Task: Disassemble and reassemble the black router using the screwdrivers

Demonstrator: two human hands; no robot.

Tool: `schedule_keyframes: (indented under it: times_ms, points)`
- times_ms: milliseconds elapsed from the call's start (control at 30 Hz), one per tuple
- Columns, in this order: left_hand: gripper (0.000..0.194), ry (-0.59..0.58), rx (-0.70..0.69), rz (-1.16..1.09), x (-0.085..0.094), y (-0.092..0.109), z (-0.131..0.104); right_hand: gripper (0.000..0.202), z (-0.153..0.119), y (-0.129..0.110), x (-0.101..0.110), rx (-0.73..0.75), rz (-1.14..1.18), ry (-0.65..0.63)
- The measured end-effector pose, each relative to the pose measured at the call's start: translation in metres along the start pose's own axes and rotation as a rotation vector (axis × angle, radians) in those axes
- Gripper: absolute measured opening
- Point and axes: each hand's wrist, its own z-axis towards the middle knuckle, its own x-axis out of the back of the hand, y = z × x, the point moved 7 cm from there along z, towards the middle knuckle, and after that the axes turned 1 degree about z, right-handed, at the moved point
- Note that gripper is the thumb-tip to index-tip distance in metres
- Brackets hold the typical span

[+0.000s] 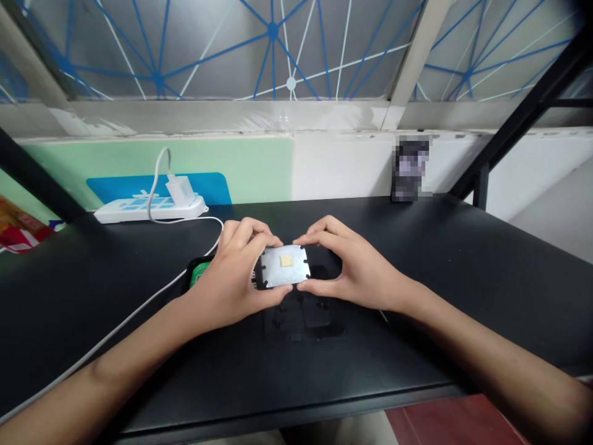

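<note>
A small silver metal plate (273,272) with a yellowish square pad (286,261) at its middle and dark notches along its edges is held above the black table. My left hand (238,269) grips its left part, thumb below and fingers above. My right hand (354,266) pinches the plate's right corners between thumb and fingertips. Behind my left hand, partly hidden, lies a green circuit board (199,272) in a black frame. Dark, clear-edged parts (315,312) lie on the table just below the plate, hard to tell from the black surface.
At the back left a white power strip (111,211) holds a charger (181,190), its white cable (134,312) running across the table's left side. A pixelated upright object (410,170) stands at the back right. Red packaging (23,232) is at the far left.
</note>
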Motion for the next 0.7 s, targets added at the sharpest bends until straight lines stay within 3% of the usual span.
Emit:
schedule_keyframes:
  times_ms: [100, 333, 700]
  points:
    - [0.038, -0.018, 0.039, -0.057, -0.002, 0.001, 0.000, 0.056, 0.001, -0.002, 0.005, 0.009, 0.013, -0.002]
    - [0.036, -0.064, 0.097, -0.149, -0.009, 0.004, -0.001, 0.024, 0.001, 0.005, 0.032, -0.054, -0.027, 0.300]
    - [0.039, -0.172, 0.093, -0.137, -0.024, 0.008, -0.006, 0.016, 0.000, 0.003, 0.026, -0.037, -0.047, 0.317]
